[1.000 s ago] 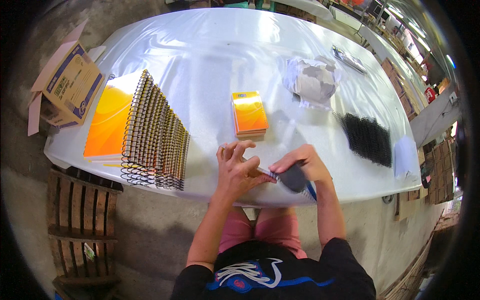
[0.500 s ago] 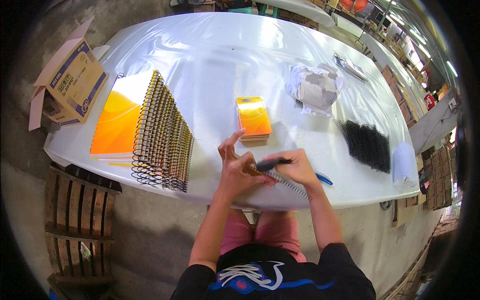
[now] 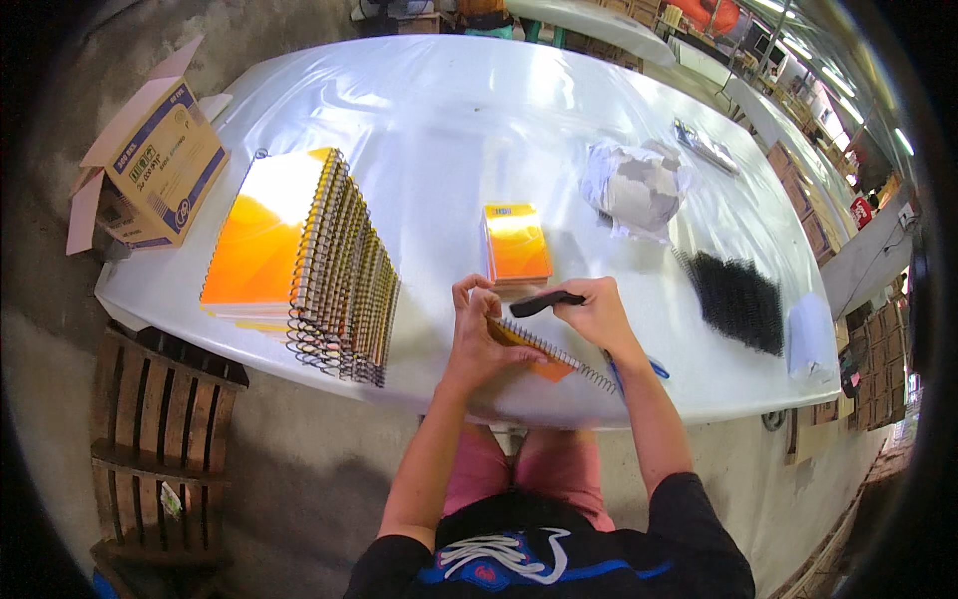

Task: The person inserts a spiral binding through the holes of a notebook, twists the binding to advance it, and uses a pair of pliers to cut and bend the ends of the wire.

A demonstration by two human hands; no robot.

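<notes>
My left hand [image 3: 479, 344] grips a small notebook [image 3: 551, 369] with an orange cover, thumb and fingers closed round it. A dark spiral coil [image 3: 581, 365] runs along the notebook's upper edge, and its loose end sticks out past the corner toward the lower right. In my right hand [image 3: 599, 317] is a black strip-like piece [image 3: 544, 303], held just above the coil; its exact kind I cannot make out. Just beyond my hands lies a short stack of small orange notebooks [image 3: 517, 245]. By my right wrist rests a blue-handled tool [image 3: 658, 368], partly hidden by the forearm.
A tall stack of coil-bound orange notebooks [image 3: 261, 245] stands at the left, beside an opened cardboard box [image 3: 165, 165]. Toward the right are black spiral coils [image 3: 738, 304], crumpled wrapping [image 3: 639, 190] and a white packet [image 3: 810, 339]. A wooden pallet-like rack [image 3: 165, 439] stands at lower left.
The view has shifted slightly, so the table's contents sit a little lower and to the right. My right hand with the black piece has lifted off the coil, exposing more of it and the cover.
</notes>
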